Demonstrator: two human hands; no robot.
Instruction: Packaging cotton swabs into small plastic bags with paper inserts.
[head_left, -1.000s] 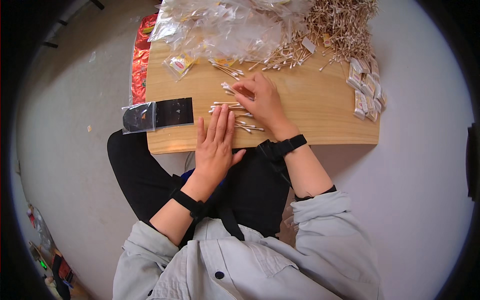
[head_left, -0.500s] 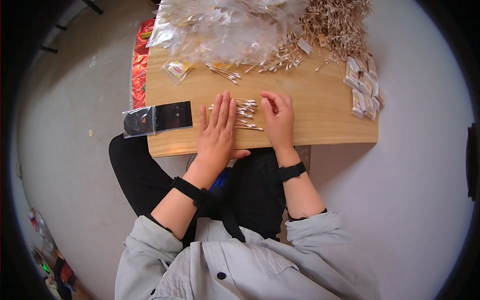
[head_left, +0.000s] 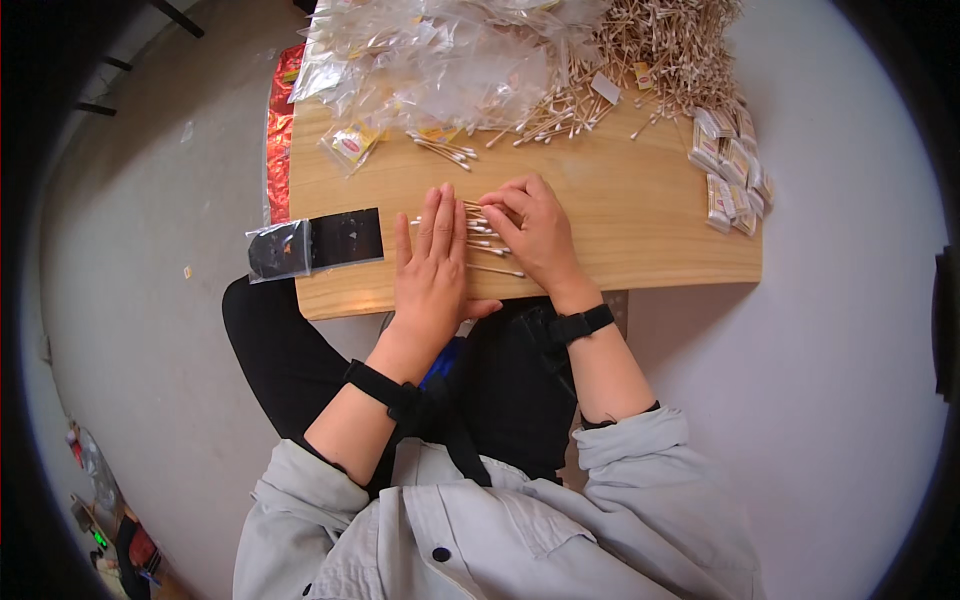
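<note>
My left hand (head_left: 432, 272) lies flat with fingers stretched out, palm down over a small group of cotton swabs (head_left: 495, 270). The white tips of the swabs stick out to its right, and part of the group is hidden under the palm. From the right, my right hand (head_left: 541, 238) reaches in with its fingers curled. Thumb and forefinger are pinched at the swab ends beside the left fingers, on what looks like a cotton swab; the fingers partly cover it.
Clear plastic bags (head_left: 430, 70) cover the far side of the wooden table (head_left: 640, 210). A large heap of cotton swabs (head_left: 670, 50) rises at the far right. Small packed boxes (head_left: 730, 170) line the right edge. A black flat pouch (head_left: 345, 238) lies at the left edge.
My right hand has moved left to the swab ends and now pinches there. The left hand has stayed flat on the swabs.
</note>
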